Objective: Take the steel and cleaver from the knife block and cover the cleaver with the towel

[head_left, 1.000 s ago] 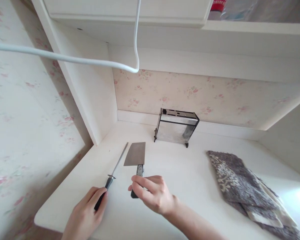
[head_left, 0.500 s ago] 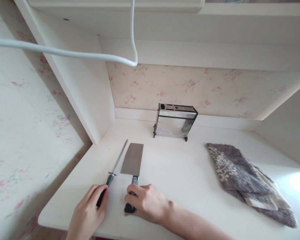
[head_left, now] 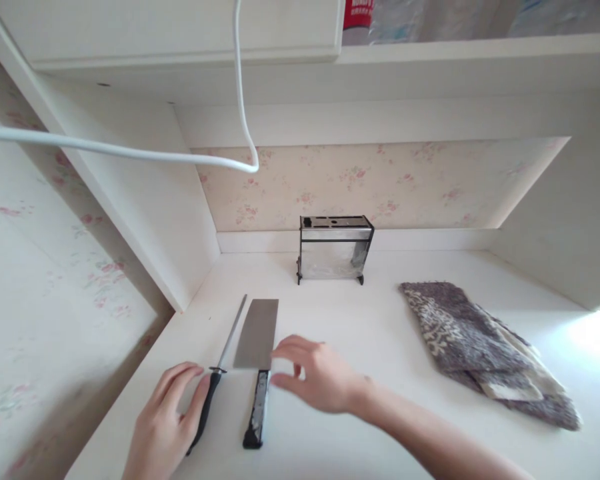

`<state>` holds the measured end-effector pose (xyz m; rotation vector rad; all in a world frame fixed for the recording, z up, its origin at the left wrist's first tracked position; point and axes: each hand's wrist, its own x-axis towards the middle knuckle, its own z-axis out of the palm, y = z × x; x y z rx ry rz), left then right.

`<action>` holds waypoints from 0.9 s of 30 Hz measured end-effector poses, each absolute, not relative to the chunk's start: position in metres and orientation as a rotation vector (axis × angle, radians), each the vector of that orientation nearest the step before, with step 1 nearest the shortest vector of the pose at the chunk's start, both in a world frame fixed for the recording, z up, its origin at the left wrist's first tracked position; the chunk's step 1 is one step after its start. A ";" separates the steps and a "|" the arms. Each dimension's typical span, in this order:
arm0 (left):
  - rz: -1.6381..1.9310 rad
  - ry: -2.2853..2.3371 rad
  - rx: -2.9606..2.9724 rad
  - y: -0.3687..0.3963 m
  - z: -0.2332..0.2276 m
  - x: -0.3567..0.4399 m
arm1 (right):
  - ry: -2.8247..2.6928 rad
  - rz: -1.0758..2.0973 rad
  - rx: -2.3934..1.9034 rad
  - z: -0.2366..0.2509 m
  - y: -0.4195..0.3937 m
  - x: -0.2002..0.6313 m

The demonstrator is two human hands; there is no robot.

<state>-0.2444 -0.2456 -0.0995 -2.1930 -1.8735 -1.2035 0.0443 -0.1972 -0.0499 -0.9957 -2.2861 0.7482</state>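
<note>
A cleaver [head_left: 259, 333] lies flat on the white counter, blade away from me, its worn black handle toward me. Left of it a sharpening steel [head_left: 236, 328] rests on the counter, its rod pointing away and its black handle near me. My left hand [head_left: 167, 417] is beside the steel's handle with thumb and fingers apart; the thumb lies along the handle, and I cannot tell whether it presses on it. Just right of the cleaver, where blade meets handle, is my right hand [head_left: 320, 377], its fingers loosely curved and parted around nothing.
A metal knife block [head_left: 335, 257] with slots on top stands at the back of the white counter [head_left: 340, 427]. To the right lies a folded grey patterned towel [head_left: 470, 340]. A white cable [head_left: 130, 152] hangs across the upper left, below a cabinet [head_left: 180, 33].
My right hand has let go of the cleaver's handle and moved up and right. My left hand has opened from around the steel's handle. The view has tilted slightly upward.
</note>
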 end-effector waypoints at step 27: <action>-2.610 -1.893 -2.963 0.016 0.030 -0.107 | -1.167 1.060 -1.258 0.034 -0.008 0.151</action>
